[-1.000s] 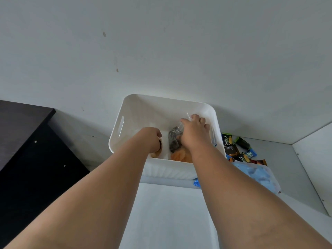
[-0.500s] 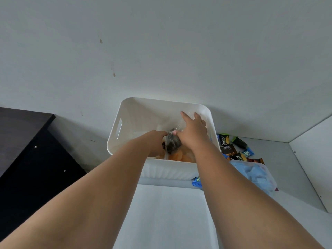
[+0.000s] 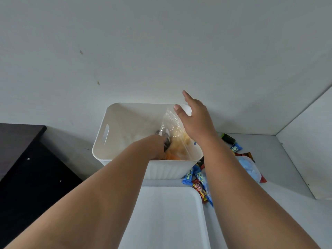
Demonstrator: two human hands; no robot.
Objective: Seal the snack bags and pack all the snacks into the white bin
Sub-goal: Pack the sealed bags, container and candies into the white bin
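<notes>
The white bin (image 3: 122,123) stands against the wall with a handle slot in its left side. Inside it a clear snack bag (image 3: 175,133) with yellow and orange pieces leans on the right wall. My left hand (image 3: 155,147) reaches down into the bin and grips a dark bagged snack (image 3: 166,141) beside the clear bag. My right hand (image 3: 195,121) hovers above the bin's right rim with fingers spread, holding nothing. Loose wrapped snack bars (image 3: 197,178) lie on the surface right of the bin.
A clear bag with blue contents (image 3: 250,169) lies right of my right forearm. More wrapped bars (image 3: 235,147) lie behind it. A white tray (image 3: 167,218) lies in front of the bin. A dark cabinet (image 3: 27,159) stands at left, a white side wall (image 3: 309,150) at right.
My right hand has let go of the clear bag and risen above the bin's rim with fingers spread. My left hand stays low inside the bin. The camera view has shifted.
</notes>
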